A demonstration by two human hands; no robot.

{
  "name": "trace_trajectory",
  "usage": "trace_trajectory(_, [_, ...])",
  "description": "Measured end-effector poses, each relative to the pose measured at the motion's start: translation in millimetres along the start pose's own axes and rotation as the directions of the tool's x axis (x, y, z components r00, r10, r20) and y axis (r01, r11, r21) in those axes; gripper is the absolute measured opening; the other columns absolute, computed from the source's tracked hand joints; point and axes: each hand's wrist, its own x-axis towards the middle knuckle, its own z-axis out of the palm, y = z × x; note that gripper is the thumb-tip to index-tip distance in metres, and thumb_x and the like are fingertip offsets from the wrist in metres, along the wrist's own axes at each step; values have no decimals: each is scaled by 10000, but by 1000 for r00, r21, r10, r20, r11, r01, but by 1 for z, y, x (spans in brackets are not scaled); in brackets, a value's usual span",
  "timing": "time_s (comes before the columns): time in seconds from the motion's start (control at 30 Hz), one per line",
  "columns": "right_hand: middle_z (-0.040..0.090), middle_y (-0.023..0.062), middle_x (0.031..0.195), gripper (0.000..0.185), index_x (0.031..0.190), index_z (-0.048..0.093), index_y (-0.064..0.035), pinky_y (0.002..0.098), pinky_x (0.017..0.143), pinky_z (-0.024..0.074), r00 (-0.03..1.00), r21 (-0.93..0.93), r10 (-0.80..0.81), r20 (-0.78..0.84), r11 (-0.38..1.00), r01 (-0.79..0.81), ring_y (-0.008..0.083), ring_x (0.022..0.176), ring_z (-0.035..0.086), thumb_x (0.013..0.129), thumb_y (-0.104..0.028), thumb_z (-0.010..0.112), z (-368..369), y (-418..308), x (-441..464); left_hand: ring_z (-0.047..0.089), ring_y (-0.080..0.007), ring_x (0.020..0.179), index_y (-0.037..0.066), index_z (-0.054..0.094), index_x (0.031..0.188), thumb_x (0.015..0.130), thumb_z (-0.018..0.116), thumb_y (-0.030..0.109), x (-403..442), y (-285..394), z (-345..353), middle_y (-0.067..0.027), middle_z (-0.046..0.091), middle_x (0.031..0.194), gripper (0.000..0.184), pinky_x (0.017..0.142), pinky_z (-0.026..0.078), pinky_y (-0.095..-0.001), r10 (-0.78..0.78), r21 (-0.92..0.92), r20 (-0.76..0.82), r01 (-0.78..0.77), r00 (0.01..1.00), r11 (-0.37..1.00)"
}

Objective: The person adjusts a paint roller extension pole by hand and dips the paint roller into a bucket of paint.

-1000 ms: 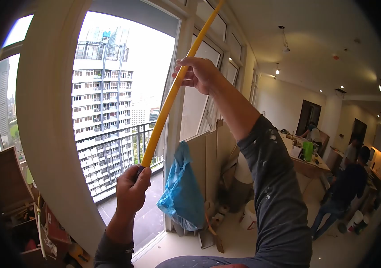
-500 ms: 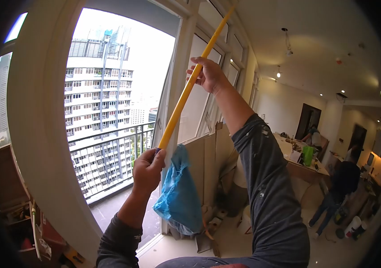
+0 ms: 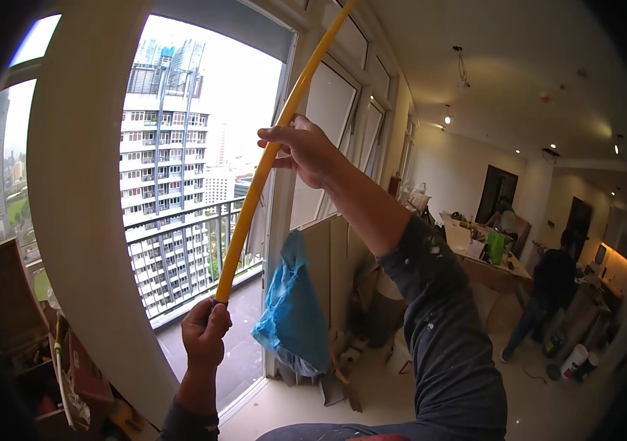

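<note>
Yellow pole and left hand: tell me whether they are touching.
Touching. The head view shows the left hand closed around the lower end of the yellow pole.

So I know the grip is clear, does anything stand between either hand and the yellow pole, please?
Nothing visible does: the left hand grips the yellow pole near its lower end; the right hand holds it higher up.

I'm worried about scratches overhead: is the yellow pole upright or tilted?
Tilted: the yellow pole slants up and rightward in the picture, from the left hand at its lower end past the right hand.
</note>
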Motion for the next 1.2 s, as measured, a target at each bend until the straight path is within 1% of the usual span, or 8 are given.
trace_trajectory(0.17, [471,266,1261,880,1398,269,90,497,998,506,996,-59,-4,88,998,9,374,1236,522,808,-309,786,51,-18,-28,464,-63,580,-55,608,1008,980,592,133,-41,21,-40,-10,540,682,190,532,358,-218,31,23,-37,-31,999,999])
trace_trajectory(0.33, [466,300,1244,960,1436,160,99,405,912,587,986,-78,-2,168,997,16,365,1117,629,812,-253,799,96,-35,-48,468,-73,567,-58,600,1025,984,581,155,-74,44,-75,-17,537,681,218,521,368,-223,76,87,-68,-70,995,994])
trace_trajectory(0.47, [508,308,1209,1028,1459,83,96,390,883,599,971,-110,-18,238,993,45,370,1080,653,807,-239,804,121,-46,-64,464,-71,545,-62,606,1021,984,577,178,-96,58,-97,-16,528,685,245,501,367,-223,100,125,-79,-90,992,988])
trace_trajectory(0.63, [476,336,1325,1067,1515,52,26,430,879,597,958,-106,7,286,994,25,422,1096,634,769,-189,784,133,-52,-92,478,-65,542,-74,618,1051,983,583,172,-121,73,-112,-13,521,720,257,492,372,-213,-28,135,-91,40,995,990])
trace_trajectory(0.73, [460,320,1345,1066,1521,35,20,410,859,607,946,-81,18,322,997,8,399,1085,635,762,-163,761,131,-47,-102,485,-62,543,-79,621,1063,983,587,163,-139,70,-113,-9,519,735,257,489,377,-213,-38,138,-96,51,995,989])
trace_trajectory(0.87, [481,297,1308,1015,1517,67,30,365,844,612,949,-202,54,312,979,11,364,1043,651,801,-193,751,122,-65,-123,475,-56,531,-84,621,1070,985,585,146,-148,68,-100,-3,510,731,247,485,376,-209,-9,114,-93,20,996,993])
trace_trajectory(1.07, [519,266,1239,1002,1504,101,57,361,827,618,975,-83,2,223,996,17,333,1042,659,811,-198,778,93,-75,-115,430,-61,497,-69,613,1082,995,569,183,-130,83,-61,22,451,685,270,440,305,-207,-10,91,0,10,1000,996])
trace_trajectory(1.2, [566,231,1144,898,1439,200,91,374,831,610,985,-84,5,172,996,10,311,1035,658,822,-206,782,68,-81,-107,447,-42,522,-76,606,1075,1009,551,148,-118,91,-37,13,501,685,240,472,332,-197,-38,78,51,34,998,996])
